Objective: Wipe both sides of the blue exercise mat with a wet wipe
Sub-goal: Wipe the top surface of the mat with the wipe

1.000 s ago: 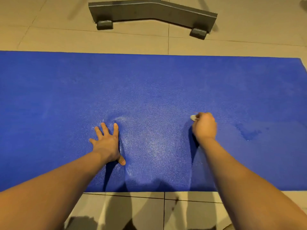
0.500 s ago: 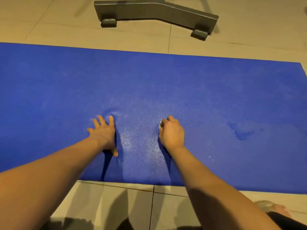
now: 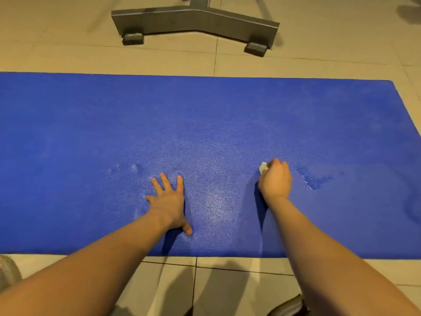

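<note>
I see the blue exercise mat [image 3: 205, 122] spread flat on the tiled floor [image 3: 68, 53]. The left hand [image 3: 169, 201] lies splayed near its near edge. The right hand [image 3: 275, 179] is curled tight around the wet wipe [image 3: 263, 167], pressing it onto the mat.

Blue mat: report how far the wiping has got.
Done: a damp sheen near the front edge. In hand: the right hand grips the wet wipe on the blue mat; the left hand presses flat. Left: the dull far strip; the underside is hidden, so unknowable.

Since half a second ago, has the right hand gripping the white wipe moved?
Yes: right hand slid right, toward the dark wet patch on the blue mat.
</note>
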